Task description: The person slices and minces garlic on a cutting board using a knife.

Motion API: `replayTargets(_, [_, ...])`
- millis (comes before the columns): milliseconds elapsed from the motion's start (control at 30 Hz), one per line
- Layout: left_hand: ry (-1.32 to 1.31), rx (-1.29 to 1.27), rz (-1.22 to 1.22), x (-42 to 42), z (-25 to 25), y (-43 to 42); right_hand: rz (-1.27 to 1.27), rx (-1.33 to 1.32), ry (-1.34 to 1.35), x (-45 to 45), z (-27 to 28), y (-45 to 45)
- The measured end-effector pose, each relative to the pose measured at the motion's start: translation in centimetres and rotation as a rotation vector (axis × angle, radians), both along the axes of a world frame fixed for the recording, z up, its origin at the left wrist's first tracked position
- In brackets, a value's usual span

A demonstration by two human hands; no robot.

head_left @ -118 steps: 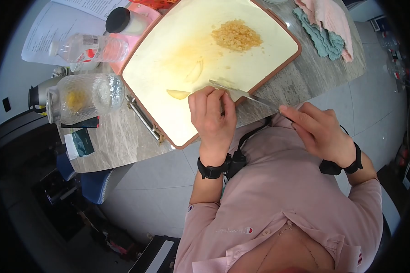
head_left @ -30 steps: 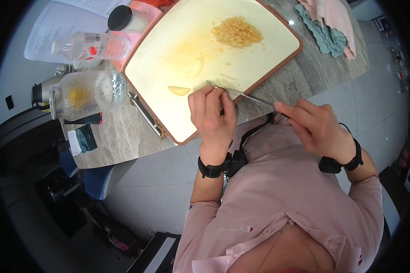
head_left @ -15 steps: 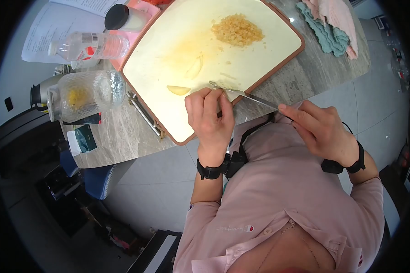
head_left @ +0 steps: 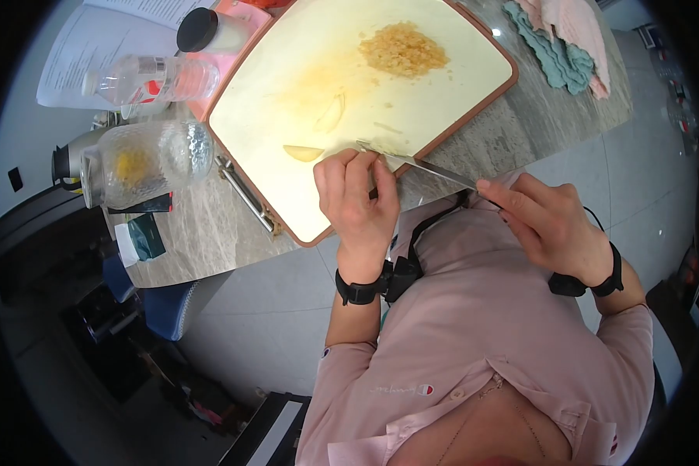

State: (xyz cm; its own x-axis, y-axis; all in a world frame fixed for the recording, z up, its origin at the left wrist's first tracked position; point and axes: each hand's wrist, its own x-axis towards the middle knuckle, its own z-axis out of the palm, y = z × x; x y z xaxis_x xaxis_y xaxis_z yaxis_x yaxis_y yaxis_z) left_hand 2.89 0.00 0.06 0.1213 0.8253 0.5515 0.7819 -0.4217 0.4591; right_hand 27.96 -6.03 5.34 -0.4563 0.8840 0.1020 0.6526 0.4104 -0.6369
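My right hand (head_left: 547,221) grips the handle of a knife (head_left: 443,172), whose blade reaches left over the near edge of the cutting board (head_left: 287,101). Beside the blade, my left hand (head_left: 357,202) is closed with curled fingertips pressed down on the board; what lies under them is mostly hidden. Thin pale slivers (head_left: 392,146) lie by the blade. To the left of my fingers is a pale yellow wedge (head_left: 303,153), with a thinner slice (head_left: 331,114) above it. A heap of finely chopped yellowish bits (head_left: 402,50) sits on the board's far part.
Left of the board are a textured glass jar (head_left: 147,163), a plastic bottle (head_left: 151,79), a black-lidded jar (head_left: 202,31), an open book (head_left: 93,58) and a small green-and-white box (head_left: 144,237). Pink and green cloths (head_left: 555,54) lie at the right.
Over the last seconds the view has shifted slightly. Both hands stay in nearly the same place, with small shifts of the knife and of my left fingers.
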Motion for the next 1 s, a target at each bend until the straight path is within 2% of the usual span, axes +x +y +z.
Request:
replayTargets(500, [-0.002,0.006,0.003,-0.22,-0.07,-0.22,-0.061,0.045,0.088,-0.42,-0.54,-0.05])
replayTargets(1000, [0.004,-0.009,0.003,-0.16,0.17,-0.3,-0.017,0.02,0.039,-0.84,-0.81,0.34])
